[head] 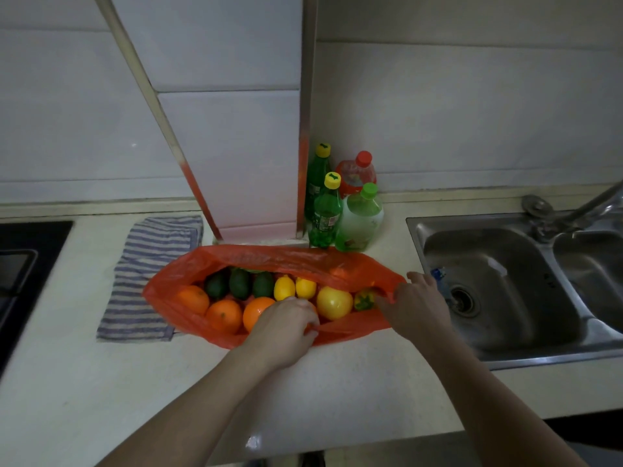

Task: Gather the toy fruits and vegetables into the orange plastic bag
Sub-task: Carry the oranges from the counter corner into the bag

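The orange plastic bag [290, 259] lies open on the counter, its mouth facing me. Inside are three oranges [224, 315], three dark green avocados [240, 283], two lemons [284, 287], a big yellow fruit [334, 302] and a small yellow-green pepper [364, 301]. My left hand [286, 326] reaches into the bag's near edge with fingers curled round an orange fruit, which is mostly hidden. My right hand [416, 303] pinches the bag's right rim and holds it up.
A striped cloth [148, 264] lies left of the bag. Several drink bottles [340, 210] stand behind it by a tiled column. A steel sink [505, 281] with a tap is at the right, a dark hob [20, 264] at the far left.
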The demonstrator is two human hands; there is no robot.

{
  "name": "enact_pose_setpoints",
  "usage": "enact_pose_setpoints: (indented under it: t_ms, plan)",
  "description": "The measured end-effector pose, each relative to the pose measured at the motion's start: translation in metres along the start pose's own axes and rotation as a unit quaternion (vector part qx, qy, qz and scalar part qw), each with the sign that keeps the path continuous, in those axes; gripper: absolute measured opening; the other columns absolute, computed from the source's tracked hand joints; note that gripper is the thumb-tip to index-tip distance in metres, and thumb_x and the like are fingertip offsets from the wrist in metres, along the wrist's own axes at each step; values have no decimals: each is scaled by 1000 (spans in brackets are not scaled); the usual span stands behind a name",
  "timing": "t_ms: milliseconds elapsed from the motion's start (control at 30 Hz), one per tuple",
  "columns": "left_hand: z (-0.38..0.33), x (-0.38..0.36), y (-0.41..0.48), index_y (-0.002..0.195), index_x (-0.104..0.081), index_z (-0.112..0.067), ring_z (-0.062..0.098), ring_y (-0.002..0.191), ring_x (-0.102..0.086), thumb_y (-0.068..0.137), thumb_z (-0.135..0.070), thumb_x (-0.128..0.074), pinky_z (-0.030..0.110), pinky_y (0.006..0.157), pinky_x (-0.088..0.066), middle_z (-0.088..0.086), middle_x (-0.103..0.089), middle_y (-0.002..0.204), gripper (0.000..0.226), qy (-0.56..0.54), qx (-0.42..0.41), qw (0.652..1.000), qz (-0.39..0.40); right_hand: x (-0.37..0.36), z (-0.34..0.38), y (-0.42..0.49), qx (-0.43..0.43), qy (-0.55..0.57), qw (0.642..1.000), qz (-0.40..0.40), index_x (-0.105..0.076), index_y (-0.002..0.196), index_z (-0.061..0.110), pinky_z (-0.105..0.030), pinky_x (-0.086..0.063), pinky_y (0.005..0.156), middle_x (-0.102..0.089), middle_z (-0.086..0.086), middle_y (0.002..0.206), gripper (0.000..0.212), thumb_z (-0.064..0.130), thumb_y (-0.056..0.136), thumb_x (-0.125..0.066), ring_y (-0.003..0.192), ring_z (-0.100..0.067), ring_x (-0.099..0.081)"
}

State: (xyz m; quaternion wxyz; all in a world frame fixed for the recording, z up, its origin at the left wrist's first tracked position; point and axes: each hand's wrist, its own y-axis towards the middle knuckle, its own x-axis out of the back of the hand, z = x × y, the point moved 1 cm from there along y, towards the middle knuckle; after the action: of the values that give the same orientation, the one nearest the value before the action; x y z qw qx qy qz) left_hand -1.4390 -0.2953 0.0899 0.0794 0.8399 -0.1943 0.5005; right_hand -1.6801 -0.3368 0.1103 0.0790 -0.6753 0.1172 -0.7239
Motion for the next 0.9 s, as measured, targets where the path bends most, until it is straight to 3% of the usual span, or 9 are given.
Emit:
enact_pose_setpoints:
  t_ms: [100, 267, 367, 600, 767, 900]
  plan:
    - [2, -1, 2, 96, -70, -27, 13, 98, -52, 86, -31, -61, 27, 74, -41, -11, -63, 106, 14, -8, 5, 1000, 0, -13, 4, 3, -16, -61, 997, 47, -59, 98, 16, -38, -43, 91, -53, -7, 109, 51, 62, 84, -42, 105, -25, -45]
    - [2, -4, 6, 98, -70, -29, 12, 99, -51, 87, -33, -62, 27, 75, -42, -12, -62, 107, 15, -12, 9, 1000, 5, -17, 8, 1, -44, -68, 995, 64, -57, 101, 14, -37, -41, 92, -53, -7, 108, 24, 31, 85, -53, 106, -25, -45]
    - [3, -6, 9, 99, -70, -29, 11, 101, -51, 88, -33, -62, 27, 77, -43, -12, -62, 108, 15, -14, 10, 1000, 15, -15, 5, 4, -43, -80, 993, 78, -50, 91, 17, -36, -43, 93, -55, -4, 102, 14, 29, 86, -53, 100, -23, -47]
    - [4, -7, 12, 93, -70, -30, 11, 99, -52, 85, -30, -60, 31, 75, -47, -13, -63, 105, 13, -23, 6, 1000, 17, -24, 1, 5, -42, -62, 994, 79, -55, 98, 18, -37, -41, 86, -56, -2, 100, 34, 49, 83, -52, 102, -23, -47]
    - [5, -7, 13, 94, -70, -30, 10, 99, -52, 87, -31, -62, 30, 76, -47, -13, -63, 105, 11, -28, 5, 999, 16, -28, 1, 5, -41, -49, 993, 97, -57, 101, 16, -38, -44, 90, -56, -2, 99, 27, 38, 86, -52, 103, -23, -46]
    - [7, -8, 13, 95, -70, -30, 11, 101, -52, 87, -32, -61, 33, 78, -49, -14, -62, 107, 13, -25, 8, 999, 23, -29, -2, 5, -30, -54, 996, 58, -55, 105, 17, -36, -45, 90, -49, -2, 99, 26, 33, 85, -56, 101, -22, -47]
